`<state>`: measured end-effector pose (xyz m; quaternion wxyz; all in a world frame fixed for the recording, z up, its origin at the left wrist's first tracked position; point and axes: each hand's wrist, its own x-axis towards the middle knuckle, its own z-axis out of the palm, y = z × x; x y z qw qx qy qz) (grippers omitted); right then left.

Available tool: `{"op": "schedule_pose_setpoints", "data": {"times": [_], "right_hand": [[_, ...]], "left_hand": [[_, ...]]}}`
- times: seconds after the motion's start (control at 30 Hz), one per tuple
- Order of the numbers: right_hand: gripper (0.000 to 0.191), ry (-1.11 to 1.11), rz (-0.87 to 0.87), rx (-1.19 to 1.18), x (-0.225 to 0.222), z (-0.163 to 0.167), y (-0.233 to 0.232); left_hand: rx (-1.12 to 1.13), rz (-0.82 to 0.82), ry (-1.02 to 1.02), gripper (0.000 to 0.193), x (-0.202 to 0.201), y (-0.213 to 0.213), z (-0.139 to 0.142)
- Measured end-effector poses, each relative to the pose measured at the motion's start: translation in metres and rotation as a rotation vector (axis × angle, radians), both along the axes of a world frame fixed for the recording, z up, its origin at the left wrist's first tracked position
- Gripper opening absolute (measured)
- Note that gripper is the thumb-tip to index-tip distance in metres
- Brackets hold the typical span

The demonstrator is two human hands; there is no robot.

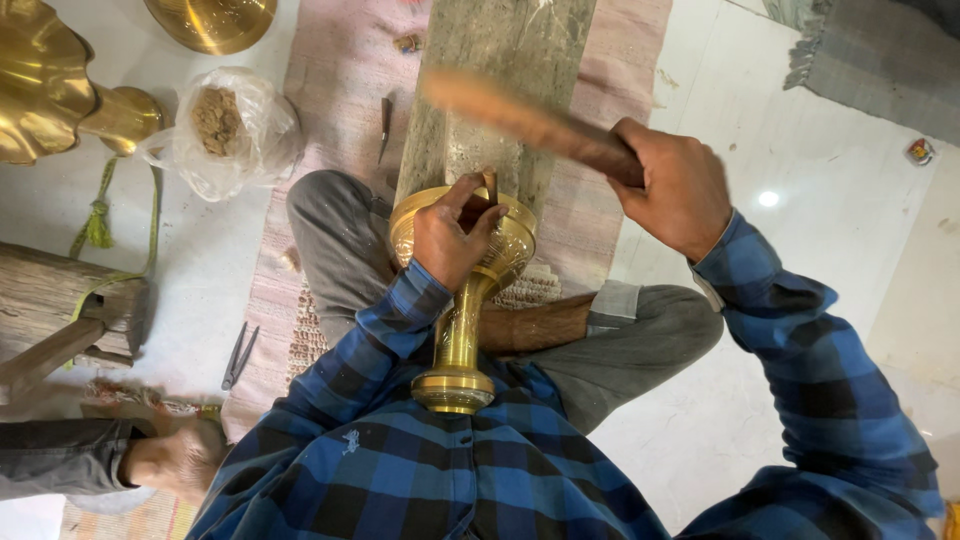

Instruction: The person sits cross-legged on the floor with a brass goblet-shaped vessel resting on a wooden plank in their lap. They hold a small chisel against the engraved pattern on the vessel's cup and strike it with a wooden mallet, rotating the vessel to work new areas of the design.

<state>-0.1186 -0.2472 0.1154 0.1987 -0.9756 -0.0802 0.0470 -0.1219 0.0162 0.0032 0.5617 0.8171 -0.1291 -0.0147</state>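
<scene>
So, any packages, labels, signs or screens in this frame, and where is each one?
Clear crumpled plastic bag: on the white floor, upper left, beside a pink mat; holds a brown crumbly lump.
Small round red-and-white wrapper-like object: on the floor at the far right edge; too small to tell more.
No signs or screens show.

Clear plastic bag (228,130), crumpled, holding a brown lump, on the pale floor well left of the left hand (452,238). Small round red-and-white wrapper or sticker (919,151), too small to tell which, on the floor far right of the right hand (678,192).
</scene>
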Motion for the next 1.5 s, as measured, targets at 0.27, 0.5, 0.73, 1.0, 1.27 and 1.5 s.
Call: {"op": "schedule_pose_setpoints", "data": {"times": [0.27,0.5,0.73,1.0,1.27,1.5], "right_hand": [[0.025,0.070,-0.036,0.029,-0.003,-0.005,0.001],[0.032,-0.017,-0.004,-0.052,-0.006,-0.013,-0.004],[0.028,0.044,-0.026,-0.088,-0.008,-0.020,-0.003],[0.029,-0.044,-0.011,-0.065,-0.010,-0.026,-0.007],[0.027,0.003,-0.069,0.030,-0.015,-0.024,-0.008],[0.029,0.004,-0.009,-0.102,-0.016,-0.015,-0.005]], "left_hand": [[0.039,-0.035,0.028,0.036,0.002,-0.001,-0.001],[0.014,-0.046,-0.048,0.041,0.005,-0.002,-0.003],[0.056,-0.064,0.040,0.039,0.005,-0.002,0.003],[0.037,-0.073,0.036,0.039,0.006,-0.002,0.007],[0.052,-0.074,0.078,0.038,0.006,-0.003,0.003],[0.061,-0.092,0.002,0.032,0.004,-0.003,-0.001]]}}
